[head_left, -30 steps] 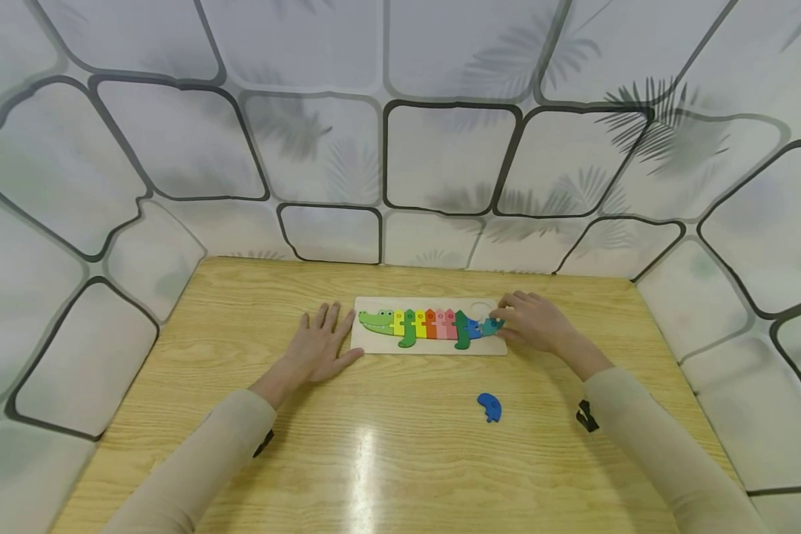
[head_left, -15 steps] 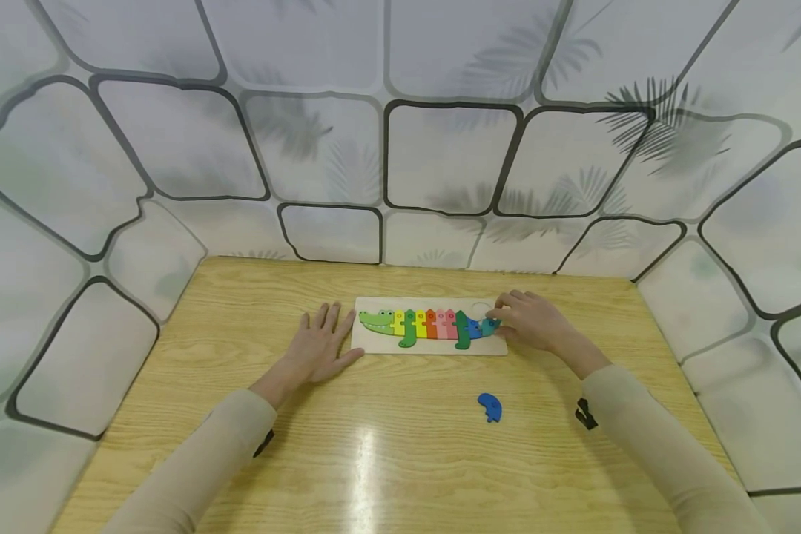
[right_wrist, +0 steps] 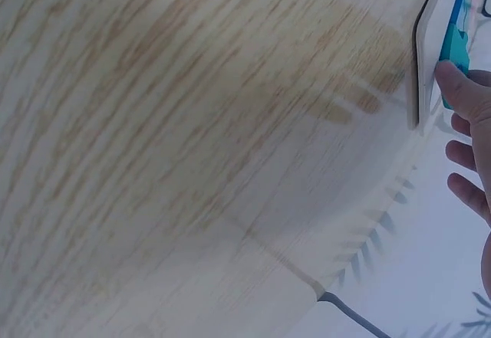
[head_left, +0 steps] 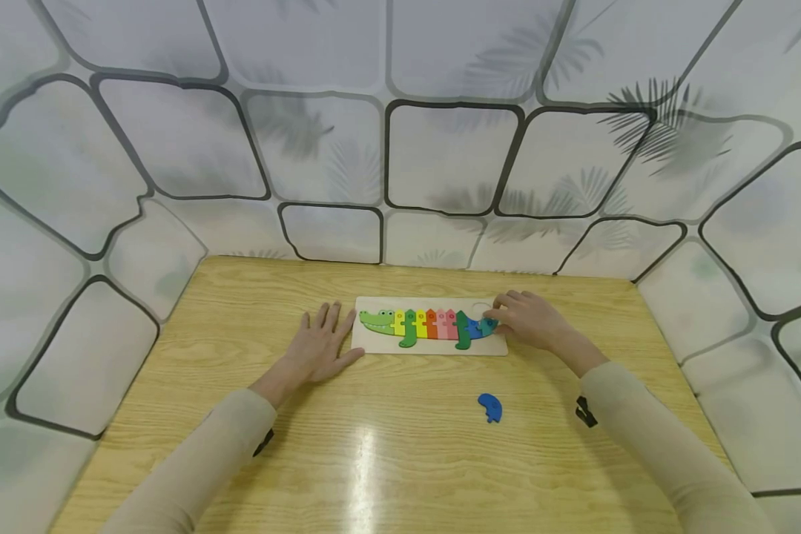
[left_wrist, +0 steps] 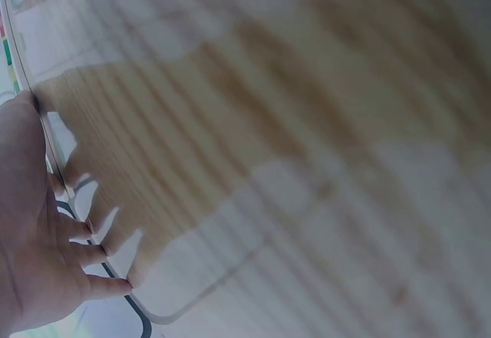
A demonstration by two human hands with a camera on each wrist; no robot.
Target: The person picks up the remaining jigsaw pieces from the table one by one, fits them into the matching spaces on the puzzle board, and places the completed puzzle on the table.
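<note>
A pale puzzle board (head_left: 434,348) lies on the wooden table, filled with a row of colored crocodile pieces, the green head (head_left: 377,323) at the left. My left hand (head_left: 312,350) lies spread on the table, its thumb and fingers touching the board's left edge. At the board's right end my right hand (head_left: 530,320) pinches a teal puzzle piece (head_left: 487,327) beside the blue one in the row. In the right wrist view the thumb rests against this teal piece (right_wrist: 455,49); how far it sits in its slot cannot be seen.
A loose curved blue puzzle piece (head_left: 490,407) lies on the table in front of the board's right part. A round recess outline (head_left: 482,307) shows at the board's upper right. Patterned cloth walls (head_left: 334,236) stand behind the table and at both sides.
My right hand has shifted slightly left with the teal piece, which now sits closer against the blue piece in the row. My left hand and the loose blue piece stay put.
</note>
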